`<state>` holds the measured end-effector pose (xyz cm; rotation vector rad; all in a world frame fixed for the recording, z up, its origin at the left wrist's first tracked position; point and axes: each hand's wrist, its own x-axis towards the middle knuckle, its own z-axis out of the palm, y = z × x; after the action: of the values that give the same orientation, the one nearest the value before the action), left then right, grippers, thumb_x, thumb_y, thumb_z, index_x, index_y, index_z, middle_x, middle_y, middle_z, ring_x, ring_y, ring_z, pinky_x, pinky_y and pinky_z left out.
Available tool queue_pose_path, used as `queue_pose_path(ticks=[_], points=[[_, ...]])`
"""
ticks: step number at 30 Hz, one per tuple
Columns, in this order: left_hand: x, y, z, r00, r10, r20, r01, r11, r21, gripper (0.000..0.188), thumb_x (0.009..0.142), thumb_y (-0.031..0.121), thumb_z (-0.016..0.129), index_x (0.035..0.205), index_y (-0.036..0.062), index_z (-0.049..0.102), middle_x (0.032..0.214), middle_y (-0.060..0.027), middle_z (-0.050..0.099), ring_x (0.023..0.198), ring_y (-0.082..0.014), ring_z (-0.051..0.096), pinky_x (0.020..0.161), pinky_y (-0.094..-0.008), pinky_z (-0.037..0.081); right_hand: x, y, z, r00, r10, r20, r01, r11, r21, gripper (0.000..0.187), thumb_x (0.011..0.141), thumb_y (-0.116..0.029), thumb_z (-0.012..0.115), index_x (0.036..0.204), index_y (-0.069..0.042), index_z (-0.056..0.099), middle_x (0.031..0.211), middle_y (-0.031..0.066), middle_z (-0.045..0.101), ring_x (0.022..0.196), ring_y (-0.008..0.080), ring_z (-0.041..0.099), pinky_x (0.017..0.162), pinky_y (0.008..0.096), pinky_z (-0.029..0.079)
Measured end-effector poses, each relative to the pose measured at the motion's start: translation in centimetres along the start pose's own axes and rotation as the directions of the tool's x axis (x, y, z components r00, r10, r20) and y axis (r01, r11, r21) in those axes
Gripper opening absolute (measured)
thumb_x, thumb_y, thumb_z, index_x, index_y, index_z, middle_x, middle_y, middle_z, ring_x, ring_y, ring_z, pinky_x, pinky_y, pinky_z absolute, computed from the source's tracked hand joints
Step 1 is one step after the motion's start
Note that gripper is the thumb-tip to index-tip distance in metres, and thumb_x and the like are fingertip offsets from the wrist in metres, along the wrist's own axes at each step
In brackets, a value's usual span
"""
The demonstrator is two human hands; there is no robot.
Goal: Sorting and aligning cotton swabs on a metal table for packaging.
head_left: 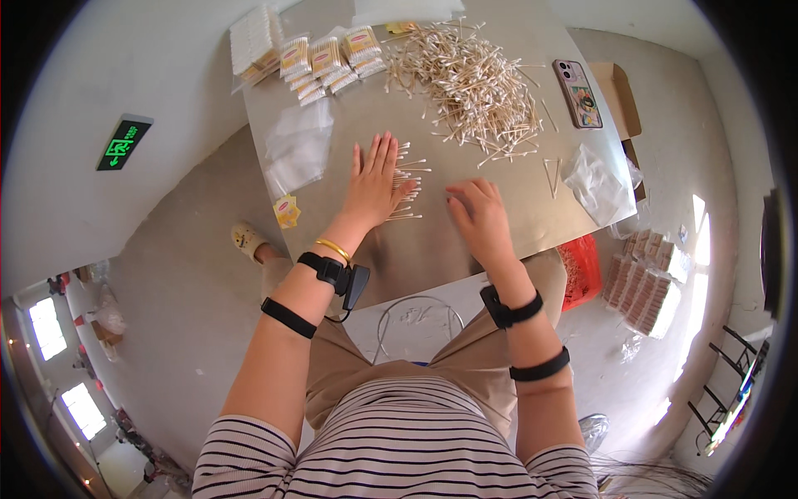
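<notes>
White cotton-tipped sticks in a small, thin-stemmed row (411, 170) lie on the near-left side of the large, tangled heap of white-tipped wooden swabs (478, 87), well apart from it. Long axes run roughly side to side; tips stick out rightward, ends ragged. Bare left hand (371, 185) is nearer: laid flat over the row's left part, fingers straight, pointing away from the body. Row lies left of the bare right hand's fingers, not touching. Right hand (482, 216), on the heap's near side, is half-curled; nothing visible in it, can't tell if thumb and index meet. Underneath: smooth, dull-sheen grey metal table (407, 266). Left of heap: glossy rectangular swab packets (324, 58); nearer, flat translucent plastic bags (299, 137). Right of heap: slim rectangular patterned phone (579, 96).
</notes>
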<state>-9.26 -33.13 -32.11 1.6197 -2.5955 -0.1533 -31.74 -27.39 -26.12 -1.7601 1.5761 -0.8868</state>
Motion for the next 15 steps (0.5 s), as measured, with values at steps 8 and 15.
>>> queue_pose_path(ticks=[8, 15], points=[[-1.2, -0.5, -0.2, 1.0, 0.022, 0.003, -0.022, 0.998, -0.053, 0.085, 0.098, 0.062, 0.038, 0.155, 0.0001, 0.024, 0.164, -0.0133, 0.022, 0.153, -0.026, 0.016, 0.123, -0.0528, 0.005, 3.1, 1.1, 4.7, 0.99, -0.143, -0.018, 0.137, 0.971, -0.196, 0.039, 0.084, 0.0, 0.062, 0.123, -0.004, 0.062, 0.111, 0.0117, 0.058, 0.104, 0.0328, 0.056, 0.09, 0.0425, 0.048], [-1.4, -0.3, -0.4, 0.999, 0.037, 0.011, -0.037, 0.999, -0.033, 0.083, 0.099, 0.06, 0.037, 0.155, 0.0006, 0.025, 0.164, -0.0121, 0.023, 0.153, -0.0239, 0.016, 0.124, -0.0525, 0.005, 4.3, 2.3, 7.4, 0.997, 0.009, -0.072, -0.014, 0.997, -0.075, 0.032, 0.083, 0.0, 0.064, 0.115, -0.005, 0.067, 0.102, 0.012, 0.059, 0.1, 0.0321, 0.06, 0.084, 0.0432, 0.051]])
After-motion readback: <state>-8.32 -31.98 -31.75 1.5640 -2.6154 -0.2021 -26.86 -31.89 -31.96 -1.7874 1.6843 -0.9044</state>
